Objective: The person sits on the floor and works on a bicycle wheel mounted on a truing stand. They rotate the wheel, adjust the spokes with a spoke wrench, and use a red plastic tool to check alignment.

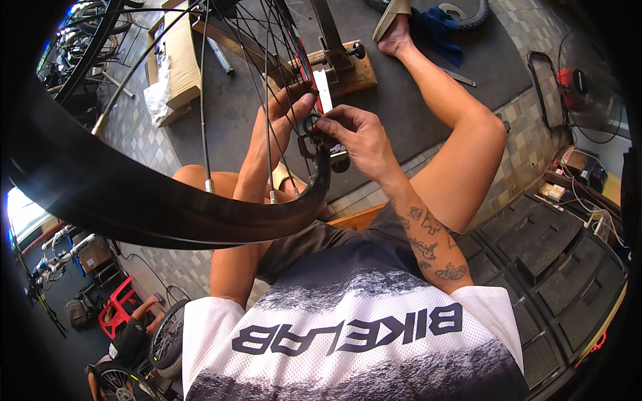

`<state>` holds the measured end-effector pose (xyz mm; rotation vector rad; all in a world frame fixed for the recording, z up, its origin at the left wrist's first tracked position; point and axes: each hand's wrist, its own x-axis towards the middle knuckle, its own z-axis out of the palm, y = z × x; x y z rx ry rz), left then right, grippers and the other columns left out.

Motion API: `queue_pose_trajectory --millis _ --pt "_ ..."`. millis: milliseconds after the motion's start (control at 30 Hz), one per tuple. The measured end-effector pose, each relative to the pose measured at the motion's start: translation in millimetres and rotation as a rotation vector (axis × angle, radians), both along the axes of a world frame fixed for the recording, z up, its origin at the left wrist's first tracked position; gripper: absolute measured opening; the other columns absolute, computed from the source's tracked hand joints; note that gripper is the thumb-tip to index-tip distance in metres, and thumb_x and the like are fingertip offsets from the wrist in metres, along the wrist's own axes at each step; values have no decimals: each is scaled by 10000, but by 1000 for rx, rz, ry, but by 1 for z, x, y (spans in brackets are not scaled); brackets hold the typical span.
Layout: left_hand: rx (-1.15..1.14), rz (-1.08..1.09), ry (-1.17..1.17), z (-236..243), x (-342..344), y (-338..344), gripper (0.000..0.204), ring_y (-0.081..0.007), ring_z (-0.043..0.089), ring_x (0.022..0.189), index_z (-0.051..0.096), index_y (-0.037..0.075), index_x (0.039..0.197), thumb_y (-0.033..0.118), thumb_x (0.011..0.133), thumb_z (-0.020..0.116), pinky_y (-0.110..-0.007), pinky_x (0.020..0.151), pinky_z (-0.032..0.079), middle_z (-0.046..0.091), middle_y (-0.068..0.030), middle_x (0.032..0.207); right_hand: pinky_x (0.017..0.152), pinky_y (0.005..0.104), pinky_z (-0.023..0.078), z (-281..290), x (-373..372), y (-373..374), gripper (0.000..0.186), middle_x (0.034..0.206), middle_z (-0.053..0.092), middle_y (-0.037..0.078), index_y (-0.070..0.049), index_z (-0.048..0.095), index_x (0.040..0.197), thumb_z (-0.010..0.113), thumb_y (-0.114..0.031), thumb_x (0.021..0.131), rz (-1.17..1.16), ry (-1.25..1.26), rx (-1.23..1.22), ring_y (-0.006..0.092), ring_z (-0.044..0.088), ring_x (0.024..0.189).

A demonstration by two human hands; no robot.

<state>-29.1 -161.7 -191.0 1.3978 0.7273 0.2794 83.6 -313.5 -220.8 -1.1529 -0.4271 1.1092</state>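
Observation:
A bicycle wheel with a black rim (167,217) and thin metal spokes fills the left and middle of the view, upright in a truing stand (332,41). My right hand (364,139) is closed at the rim's right side, its thumb and forefinger pinching a small, round, green-and-dark spoke wrench (310,122) beside the spokes. Behind the spokes, my left hand (281,117) reaches up close to the right one. Its fingers are bent, with the thumb near the fingertips beside the rim; spokes partly cover whatever they grip.
The stand's wooden base (361,75) rests on a dark mat (495,50). Left of it lies an open cardboard box (182,67). Black drawers (562,264) stand at right. Another person (130,334) is at lower left near a red chair (119,304) and bicycle wheels (167,344).

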Motion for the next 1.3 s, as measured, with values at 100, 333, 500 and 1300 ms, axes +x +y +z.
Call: queue_pose_trajectory --millis 100,333,500,1300 --pt "36 -41 31 1 0 1 490 -190 644 1188 646 -10 1379 337 1034 674 -349 1071 465 718 -98 1260 750 259 583 3 4 0 194 954 791 65 19 738 1091 767 -130 970 61 -62 -57 96 731 846" --pt "2 1 -21 -3 5 3 445 -141 646 1122 691 7 1312 328 1008 743 -315 1008 481 741 -48 1178 841 323 601 18 -6 -7 515 971 796 130 -40 570 1356 782 -7 887 -9 -318 -78 184 777 943" --pt "188 106 12 -7 8 -3 450 -140 663 1036 705 -16 1236 354 988 768 -318 909 520 752 -66 1103 849 330 604 6 -3 1 527 973 796 137 -52 547 1367 765 5 890 -10 -265 -56 200 781 957" --pt "74 135 -98 -22 -16 -38 264 -42 607 735 768 8 1149 239 1068 669 -213 642 463 725 17 860 583 374 545 -9 -78 25 375 853 602 52 -63 572 1195 400 -393 1146 -512 1078 -215 189 627 688"
